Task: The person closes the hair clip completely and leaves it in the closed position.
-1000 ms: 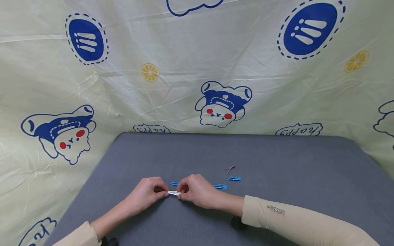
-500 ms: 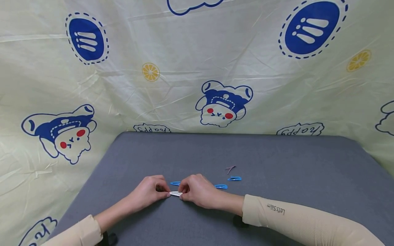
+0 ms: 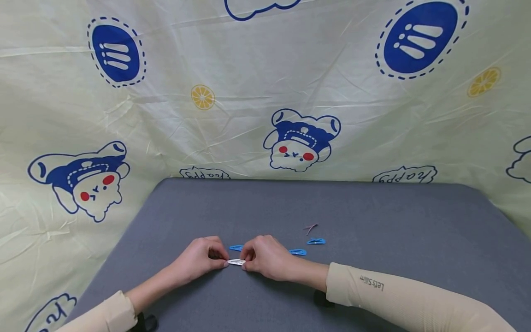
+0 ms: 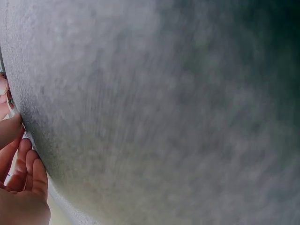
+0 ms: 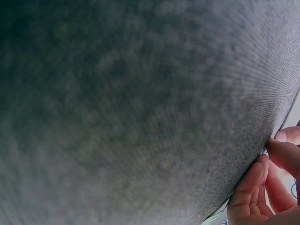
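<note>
A small white snap hair clip lies level between my two hands, just over the grey surface. My left hand pinches its left end between thumb and fingertips. At the other end, the thumb and fingertips of my right hand pinch the clip too. In the left wrist view the left hand shows at the lower left edge. The right wrist view has the right hand at its lower right corner.
Behind the hands lies a blue hair clip, partly covered by the right hand. Right of that hand are a second blue clip, a third blue clip and a thin pinkish forked clip. A printed curtain hangs behind the grey table.
Both hands keep their pinch on the white hair clip. They have shifted very slightly right and the clip a touch lower in the view; the other clips stay put.
</note>
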### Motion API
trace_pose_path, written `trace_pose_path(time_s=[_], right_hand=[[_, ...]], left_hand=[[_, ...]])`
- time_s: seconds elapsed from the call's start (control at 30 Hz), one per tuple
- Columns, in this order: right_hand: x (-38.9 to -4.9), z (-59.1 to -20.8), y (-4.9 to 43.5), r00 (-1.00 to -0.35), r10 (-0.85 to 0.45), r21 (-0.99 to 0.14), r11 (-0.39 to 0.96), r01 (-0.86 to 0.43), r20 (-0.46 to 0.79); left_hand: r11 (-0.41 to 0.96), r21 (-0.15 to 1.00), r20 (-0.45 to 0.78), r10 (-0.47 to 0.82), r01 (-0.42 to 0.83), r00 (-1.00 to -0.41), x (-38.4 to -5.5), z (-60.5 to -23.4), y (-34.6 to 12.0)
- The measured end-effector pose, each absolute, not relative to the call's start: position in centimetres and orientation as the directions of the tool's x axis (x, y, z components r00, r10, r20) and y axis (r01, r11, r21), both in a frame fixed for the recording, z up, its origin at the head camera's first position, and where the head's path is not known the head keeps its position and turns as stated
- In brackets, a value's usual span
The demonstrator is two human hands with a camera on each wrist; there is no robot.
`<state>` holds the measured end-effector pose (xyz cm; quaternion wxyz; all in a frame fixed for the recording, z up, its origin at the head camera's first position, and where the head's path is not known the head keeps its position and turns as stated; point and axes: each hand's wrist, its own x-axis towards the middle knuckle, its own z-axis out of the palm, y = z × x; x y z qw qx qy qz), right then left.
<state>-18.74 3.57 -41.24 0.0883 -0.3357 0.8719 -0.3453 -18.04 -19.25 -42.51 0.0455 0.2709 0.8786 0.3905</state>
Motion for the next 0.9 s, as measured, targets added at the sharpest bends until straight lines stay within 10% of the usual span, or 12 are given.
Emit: trace_pose_path(time_s=[0.9], right_hand=[[-18.4, -40.5, 4.6, -0.734, -0.678, -0.743, 0.479, -0.468, 0.024]], left_hand=[[0.552, 0.711, 0.104, 0.53, 0.436, -0.841, -18.1, -42.1, -19.5]])
